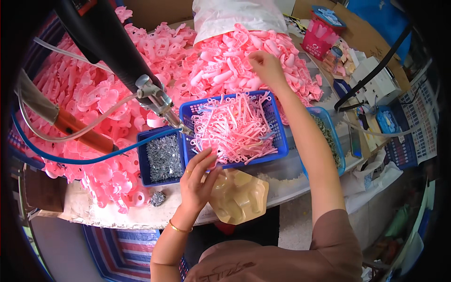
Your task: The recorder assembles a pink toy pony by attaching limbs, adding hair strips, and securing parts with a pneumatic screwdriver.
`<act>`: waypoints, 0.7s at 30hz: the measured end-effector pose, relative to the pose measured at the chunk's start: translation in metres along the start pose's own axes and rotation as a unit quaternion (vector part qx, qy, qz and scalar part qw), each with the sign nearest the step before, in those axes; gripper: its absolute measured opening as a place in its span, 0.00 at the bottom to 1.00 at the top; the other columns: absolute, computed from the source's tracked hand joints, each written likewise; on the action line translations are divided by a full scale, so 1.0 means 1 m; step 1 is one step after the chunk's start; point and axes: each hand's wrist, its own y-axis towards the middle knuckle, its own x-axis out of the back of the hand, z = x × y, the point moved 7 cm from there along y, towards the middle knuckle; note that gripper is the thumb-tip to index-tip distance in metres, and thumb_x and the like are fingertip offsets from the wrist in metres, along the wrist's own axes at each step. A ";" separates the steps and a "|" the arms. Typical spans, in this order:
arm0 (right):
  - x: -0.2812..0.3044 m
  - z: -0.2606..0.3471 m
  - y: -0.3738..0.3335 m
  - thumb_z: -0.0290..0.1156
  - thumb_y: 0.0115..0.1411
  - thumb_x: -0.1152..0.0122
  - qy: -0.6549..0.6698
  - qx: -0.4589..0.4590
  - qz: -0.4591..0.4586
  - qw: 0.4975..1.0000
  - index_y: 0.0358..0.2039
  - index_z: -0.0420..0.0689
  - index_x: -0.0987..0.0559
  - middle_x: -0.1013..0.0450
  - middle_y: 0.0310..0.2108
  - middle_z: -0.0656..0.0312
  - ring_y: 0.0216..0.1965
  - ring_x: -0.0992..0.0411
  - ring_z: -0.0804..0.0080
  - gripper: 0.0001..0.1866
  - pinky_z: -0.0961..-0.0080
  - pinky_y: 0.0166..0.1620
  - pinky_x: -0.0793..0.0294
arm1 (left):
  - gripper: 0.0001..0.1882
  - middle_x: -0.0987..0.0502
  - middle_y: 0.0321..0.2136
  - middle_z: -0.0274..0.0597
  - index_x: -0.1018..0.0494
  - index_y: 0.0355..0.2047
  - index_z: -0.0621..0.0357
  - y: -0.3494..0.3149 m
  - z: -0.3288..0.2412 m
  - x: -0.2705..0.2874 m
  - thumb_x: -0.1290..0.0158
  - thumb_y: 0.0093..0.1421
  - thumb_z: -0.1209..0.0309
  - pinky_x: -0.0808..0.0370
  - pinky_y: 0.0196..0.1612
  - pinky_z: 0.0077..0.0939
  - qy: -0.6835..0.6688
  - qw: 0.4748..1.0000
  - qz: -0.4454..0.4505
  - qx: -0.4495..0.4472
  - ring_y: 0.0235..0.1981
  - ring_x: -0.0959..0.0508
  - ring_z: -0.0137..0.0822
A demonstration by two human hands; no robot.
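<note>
My left hand (198, 177) is at the front edge of a blue basket (281, 149), its fingers closed on a small pink plastic part (211, 157). The basket is heaped with thin pink plastic sticks (235, 124) that have ringed ends. Below that hand a cream moulded fixture (242, 195) with hollows lies at the table's front edge. Farther off, my right hand (268, 68) reaches over a pile of curved pink plastic parts (230, 66). Its fingers are bent down, and whatever lies between them is hidden.
A black power screwdriver (112, 49) hangs over the left side, its tip near a dark blue bin of screws (164, 157). Pink plastic shells (98, 98) cover the left. A white sack (239, 18) stands behind. A light-blue tray (340, 162) and a white box (376, 80) are right.
</note>
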 end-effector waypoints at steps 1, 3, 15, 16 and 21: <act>0.004 -0.014 0.015 0.31 0.55 0.40 -0.055 0.005 -0.050 0.997 0.40 0.46 0.19 0.21 0.33 0.56 0.33 0.22 0.60 0.11 0.67 0.37 0.22 | 0.18 0.24 0.49 0.48 0.23 0.45 0.60 -0.005 0.002 0.006 0.37 0.53 0.80 0.19 0.41 0.25 0.023 1.000 0.007 0.001 0.43 0.20 0.38; 0.007 -0.016 0.031 0.29 0.52 0.39 -0.107 0.013 -0.102 0.989 0.39 0.46 0.19 0.21 0.34 0.56 0.36 0.22 0.58 0.13 0.65 0.39 0.23 | 0.18 0.23 0.49 0.48 0.22 0.44 0.61 -0.017 0.003 0.016 0.36 0.52 0.81 0.20 0.42 0.24 0.046 0.999 0.010 0.012 0.46 0.21 0.37; -0.059 0.011 0.075 0.15 0.53 0.48 -0.381 0.207 0.066 0.899 0.50 0.54 0.22 0.29 0.57 0.62 0.56 0.30 0.61 0.26 0.62 0.50 0.24 | 0.19 0.22 0.48 0.51 0.22 0.44 0.62 -0.041 0.003 0.034 0.36 0.49 0.82 0.21 0.43 0.26 0.064 0.997 0.014 0.036 0.46 0.20 0.42; -0.069 0.011 0.081 0.16 0.53 0.47 -0.449 0.209 0.104 0.862 0.52 0.54 0.23 0.29 0.57 0.61 0.55 0.29 0.60 0.27 0.62 0.51 0.24 | 0.21 0.22 0.48 0.47 0.22 0.45 0.59 -0.040 -0.003 0.034 0.35 0.49 0.80 0.21 0.41 0.30 0.110 0.994 0.017 -0.020 0.41 0.19 0.41; -0.024 -0.068 0.113 0.31 0.59 0.41 -0.431 0.159 0.057 0.887 0.64 0.53 0.40 0.31 0.57 0.50 0.54 0.28 0.57 0.33 0.66 0.54 0.28 | 0.22 0.22 0.48 0.44 0.21 0.44 0.55 -0.051 -0.005 0.021 0.34 0.46 0.78 0.21 0.38 0.29 0.109 0.991 0.020 -0.082 0.38 0.20 0.40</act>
